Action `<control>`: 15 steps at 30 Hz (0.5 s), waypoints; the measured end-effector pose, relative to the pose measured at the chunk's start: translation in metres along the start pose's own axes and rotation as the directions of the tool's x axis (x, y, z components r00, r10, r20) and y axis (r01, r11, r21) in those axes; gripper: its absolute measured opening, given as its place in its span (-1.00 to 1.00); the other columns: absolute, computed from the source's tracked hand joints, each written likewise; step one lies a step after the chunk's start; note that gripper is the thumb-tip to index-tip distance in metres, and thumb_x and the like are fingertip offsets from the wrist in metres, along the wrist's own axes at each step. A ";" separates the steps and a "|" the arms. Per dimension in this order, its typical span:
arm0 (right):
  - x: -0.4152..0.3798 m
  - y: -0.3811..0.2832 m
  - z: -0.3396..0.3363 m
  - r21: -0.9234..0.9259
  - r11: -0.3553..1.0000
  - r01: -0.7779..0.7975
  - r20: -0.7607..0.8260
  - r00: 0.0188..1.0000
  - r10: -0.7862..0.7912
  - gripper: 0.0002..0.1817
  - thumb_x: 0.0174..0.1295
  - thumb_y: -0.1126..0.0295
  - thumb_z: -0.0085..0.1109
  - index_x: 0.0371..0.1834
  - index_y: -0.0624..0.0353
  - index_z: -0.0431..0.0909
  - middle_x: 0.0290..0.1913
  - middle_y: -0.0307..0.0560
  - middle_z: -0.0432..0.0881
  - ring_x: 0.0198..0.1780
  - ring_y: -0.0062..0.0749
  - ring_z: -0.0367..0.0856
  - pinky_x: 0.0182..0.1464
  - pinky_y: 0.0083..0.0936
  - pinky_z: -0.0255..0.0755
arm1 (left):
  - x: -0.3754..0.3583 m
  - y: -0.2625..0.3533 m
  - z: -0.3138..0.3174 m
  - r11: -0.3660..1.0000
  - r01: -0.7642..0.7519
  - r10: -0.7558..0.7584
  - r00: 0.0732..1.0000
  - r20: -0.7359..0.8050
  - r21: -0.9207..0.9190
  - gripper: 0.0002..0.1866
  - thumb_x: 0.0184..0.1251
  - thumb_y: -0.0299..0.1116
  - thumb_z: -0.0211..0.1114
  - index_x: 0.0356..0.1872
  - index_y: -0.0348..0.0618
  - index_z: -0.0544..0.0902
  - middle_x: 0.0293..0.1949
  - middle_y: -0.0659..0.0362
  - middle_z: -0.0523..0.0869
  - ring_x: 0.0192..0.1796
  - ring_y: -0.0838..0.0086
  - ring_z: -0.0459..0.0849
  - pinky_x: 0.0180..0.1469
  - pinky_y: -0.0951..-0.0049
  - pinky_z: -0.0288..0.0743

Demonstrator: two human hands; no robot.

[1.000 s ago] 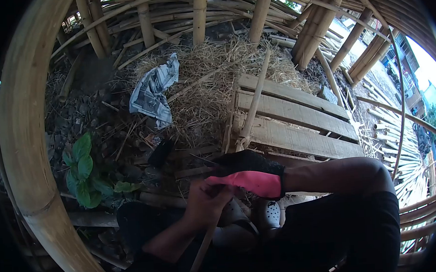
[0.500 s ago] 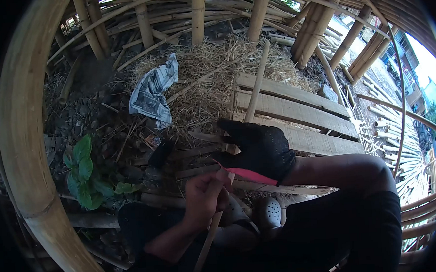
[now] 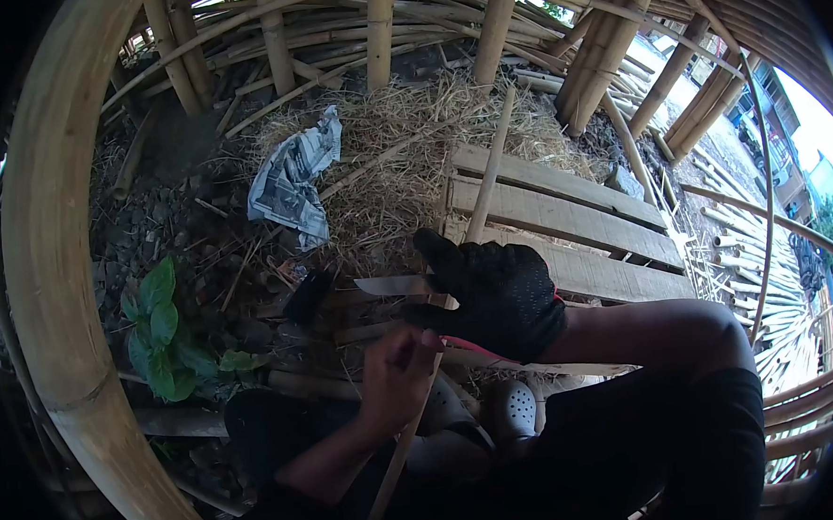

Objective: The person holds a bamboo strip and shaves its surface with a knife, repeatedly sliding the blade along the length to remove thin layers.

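Note:
My right hand (image 3: 496, 298), in a black glove with pink-red trim, is closed around a knife (image 3: 392, 286). Its pale blade points left, and the handle is hidden in the glove. A long bamboo strip (image 3: 490, 183) runs slantwise from the wooden slats, behind the glove, down past my legs. Just below the blade, my bare left hand (image 3: 396, 374) has its fingers bent closed on the strip. The two hands are close together, the gloved one above and to the right.
A slatted wooden platform (image 3: 564, 205) lies ahead on the right. Crumpled newspaper (image 3: 290, 182) rests by dry straw, with a black cloth-like item (image 3: 308, 296) nearer. A leafy plant (image 3: 161, 325) grows at left, beside a thick bamboo pole (image 3: 50, 279). Bamboo posts (image 3: 378, 36) stand behind.
The gloved hand has turned slightly and the knife blade now shows more clearly, flatter to the view. My left hand has shifted a little, still at the bamboo strip.

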State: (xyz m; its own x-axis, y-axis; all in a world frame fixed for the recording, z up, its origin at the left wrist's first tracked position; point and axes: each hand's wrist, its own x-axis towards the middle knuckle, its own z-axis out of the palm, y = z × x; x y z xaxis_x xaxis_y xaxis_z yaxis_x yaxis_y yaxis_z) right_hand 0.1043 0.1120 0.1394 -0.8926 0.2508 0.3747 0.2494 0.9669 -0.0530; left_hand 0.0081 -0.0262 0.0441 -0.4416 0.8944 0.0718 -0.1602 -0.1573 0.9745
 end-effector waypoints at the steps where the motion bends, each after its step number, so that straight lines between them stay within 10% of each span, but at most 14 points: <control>1: 0.000 0.000 0.000 -0.001 1.000 0.000 0.000 1.000 0.000 -0.11 0.08 -0.13 0.38 0.36 0.27 0.37 -0.33 -0.13 0.70 -0.33 -0.27 0.69 -0.33 -0.32 0.53 | -0.001 -0.001 0.000 1.000 0.000 0.000 1.000 0.001 -0.001 -0.68 0.56 -0.16 0.14 -0.36 -0.16 0.53 -0.62 0.36 0.43 -0.63 0.77 0.32 -0.61 0.64 0.11; 13: 0.010 0.013 -0.004 0.170 0.980 -0.106 0.073 0.993 0.095 -0.14 0.05 -0.26 0.31 0.22 0.26 0.50 -0.10 -0.02 0.72 -0.17 -0.19 0.76 -0.13 -0.36 0.60 | 0.005 -0.002 -0.005 0.996 -0.022 0.022 1.000 0.002 0.083 -0.74 0.52 -0.33 0.16 -0.41 -0.21 0.56 -0.53 0.34 0.47 -0.48 0.75 0.41 -0.45 0.61 0.21; 15: 0.023 0.019 -0.016 0.201 0.914 -0.353 0.083 0.936 0.343 -0.21 0.05 -0.30 0.31 0.12 0.18 0.60 0.01 0.00 0.72 -0.07 -0.13 0.75 -0.02 -0.39 0.61 | 0.016 -0.018 -0.011 0.889 -0.347 0.393 0.913 -0.108 0.298 -0.79 0.53 -0.30 0.13 -0.28 -0.22 0.55 -0.44 0.27 0.52 -0.49 0.70 0.43 -0.42 0.62 0.25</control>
State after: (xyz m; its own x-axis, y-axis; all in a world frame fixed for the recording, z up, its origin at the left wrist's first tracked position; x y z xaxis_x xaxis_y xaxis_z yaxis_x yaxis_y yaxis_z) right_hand 0.0950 0.1356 0.1618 -0.7805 0.5704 0.2559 0.4675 0.8043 -0.3667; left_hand -0.0064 -0.0135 0.0254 -0.5619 0.7094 0.4254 0.2739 -0.3257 0.9049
